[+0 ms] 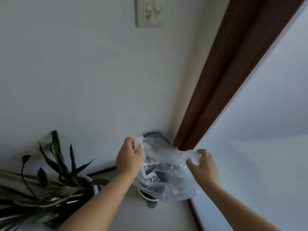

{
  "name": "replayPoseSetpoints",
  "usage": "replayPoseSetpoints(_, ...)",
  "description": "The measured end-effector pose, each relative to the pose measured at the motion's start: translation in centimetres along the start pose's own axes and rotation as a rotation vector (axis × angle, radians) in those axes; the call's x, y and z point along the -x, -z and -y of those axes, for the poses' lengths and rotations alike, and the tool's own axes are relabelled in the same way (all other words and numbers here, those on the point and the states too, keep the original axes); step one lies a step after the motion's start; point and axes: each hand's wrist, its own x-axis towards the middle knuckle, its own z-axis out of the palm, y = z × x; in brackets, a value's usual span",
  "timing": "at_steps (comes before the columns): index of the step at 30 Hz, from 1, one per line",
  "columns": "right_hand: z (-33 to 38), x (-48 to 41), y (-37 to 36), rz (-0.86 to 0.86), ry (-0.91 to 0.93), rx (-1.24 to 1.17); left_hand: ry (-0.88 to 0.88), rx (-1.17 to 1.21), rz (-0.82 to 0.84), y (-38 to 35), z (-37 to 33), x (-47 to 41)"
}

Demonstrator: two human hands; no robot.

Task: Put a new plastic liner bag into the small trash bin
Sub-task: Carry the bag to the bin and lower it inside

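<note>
A clear plastic liner bag (166, 177) hangs stretched between my two hands, its mouth pulled wide. My left hand (129, 157) pinches the bag's upper left edge. My right hand (202, 165) grips the upper right edge. Behind and below the bag stands the small trash bin (146, 196), a round white bin in the room's corner. Its raised grey lid (160, 136) shows above the bag and its foot pedal (152, 205) pokes out at the bottom. The bag hides most of the bin's opening.
A potted plant (50, 180) with long dark leaves stands on the floor at the left, close to my left forearm. A brown door frame (225, 72) and a pale door (266, 130) run along the right. A wall switch plate (150, 11) sits high above.
</note>
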Motion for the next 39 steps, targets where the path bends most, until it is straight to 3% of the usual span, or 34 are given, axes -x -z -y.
replayPoseSetpoints(9,-6.2,-2.8,-13.3,0.086,-0.157,0.094,0.098,-0.103,0.076,-9.1,10.7,-3.1)
replayPoseSetpoints(18,-15.8,-8.9,-28.3,0.150,-0.178,0.149,0.142,-0.184,0.099,-20.8,23.1,-6.3)
replayPoseSetpoints(22,-19.0,-11.5,-33.8,0.165,-0.189,0.197,0.239,-0.219,0.140,-25.9,26.8,-8.0)
replayPoseSetpoints(30,-24.4,-15.7,-40.2,0.098,-0.146,0.291,0.244,-0.181,0.231,-33.5,33.6,-10.6)
replayPoseSetpoints(39,-26.6,-15.3,-43.6,0.048,-0.146,0.259,0.339,-0.159,0.351,-36.2,36.3,-8.8)
